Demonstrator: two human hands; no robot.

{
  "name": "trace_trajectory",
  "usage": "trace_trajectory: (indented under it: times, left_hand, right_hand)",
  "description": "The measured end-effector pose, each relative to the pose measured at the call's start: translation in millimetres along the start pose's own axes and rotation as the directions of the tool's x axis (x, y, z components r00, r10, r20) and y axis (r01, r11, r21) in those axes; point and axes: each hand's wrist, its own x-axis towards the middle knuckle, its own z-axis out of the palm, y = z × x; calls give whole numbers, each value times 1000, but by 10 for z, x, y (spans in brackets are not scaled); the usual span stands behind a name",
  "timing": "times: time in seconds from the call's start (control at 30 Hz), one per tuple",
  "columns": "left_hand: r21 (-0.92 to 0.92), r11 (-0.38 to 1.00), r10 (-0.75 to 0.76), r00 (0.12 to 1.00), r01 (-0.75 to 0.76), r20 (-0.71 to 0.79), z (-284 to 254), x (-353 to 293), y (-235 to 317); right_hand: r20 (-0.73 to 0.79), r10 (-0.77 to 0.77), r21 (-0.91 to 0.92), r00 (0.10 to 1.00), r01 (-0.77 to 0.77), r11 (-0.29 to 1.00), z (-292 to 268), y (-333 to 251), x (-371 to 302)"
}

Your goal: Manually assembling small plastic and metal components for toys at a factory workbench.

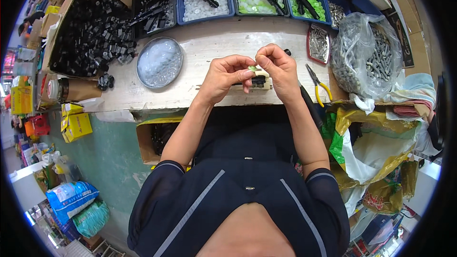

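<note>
Over the workbench my left hand (223, 77) pinches a small light-green disc (253, 68) between thumb and fingers. Close beside it, my right hand (280, 72) is closed in a pinch at the disc's upper side; whatever lies between those fingertips is too small to make out. Just under both hands, near the bench's front edge, a black part (258, 83) rests on a pale block, partly hidden by my fingers. To the right of my right hand lie pliers (320, 85) with yellow handles.
Blue bins along the back hold white discs (204, 7) and green discs (304, 2). A carton of black parts (95, 33) stands left, beside a round metal tray (159, 63). At right are a red-rimmed dish of metal pins (318, 44) and a clear bag of grey screws (366, 54).
</note>
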Motion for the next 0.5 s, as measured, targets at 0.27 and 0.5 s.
trace_trajectory:
  times: [0.27, 0.5]
  left_hand:
    - [-23, 999, 42, 998, -42, -39, -22, -113, -38]
    - [75, 997, 34, 999, -32, -24, -103, -198, -14]
  right_hand:
    - [62, -28, -189, 998, 39, 981, 47, -35, -66]
    - [163, 9, -369, 987, 52, 928, 22, -173, -25]
